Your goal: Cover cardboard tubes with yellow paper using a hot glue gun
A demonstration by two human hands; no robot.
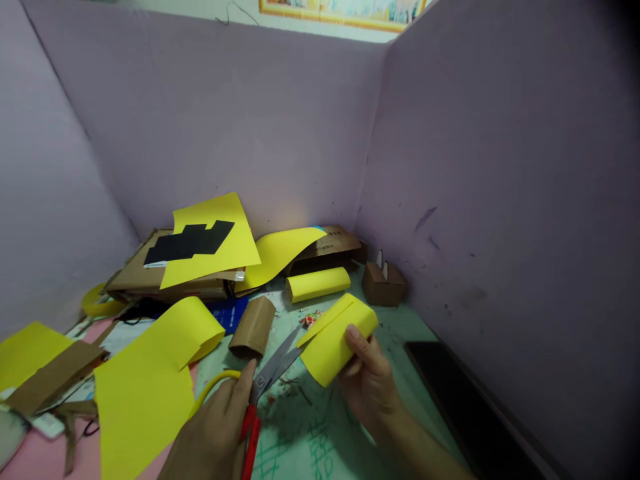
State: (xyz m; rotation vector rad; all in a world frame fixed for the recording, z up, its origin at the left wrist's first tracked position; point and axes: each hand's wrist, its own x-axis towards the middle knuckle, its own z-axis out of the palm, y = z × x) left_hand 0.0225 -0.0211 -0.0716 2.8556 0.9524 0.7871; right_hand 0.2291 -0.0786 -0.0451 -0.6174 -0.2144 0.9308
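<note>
My right hand (367, 380) holds a yellow paper-wrapped roll (336, 340) a little above the green mat (310, 433), thumb on its front face. My left hand (215, 433) grips red-and-yellow-handled scissors (267, 383); their grey blades are partly apart and point up right at the roll's left edge. A second yellow-wrapped roll (317, 283) lies behind, and a bare brown cardboard roll (253, 327) lies to the left of the blades.
Large yellow paper sheets (150, 380) lie at the left. A cardboard stack (165, 277) with yellow and black paper sits at the back. A small brown box (383, 283) stands at the back right, a black flat object (460, 407) lies at the right. Purple partition walls enclose the desk.
</note>
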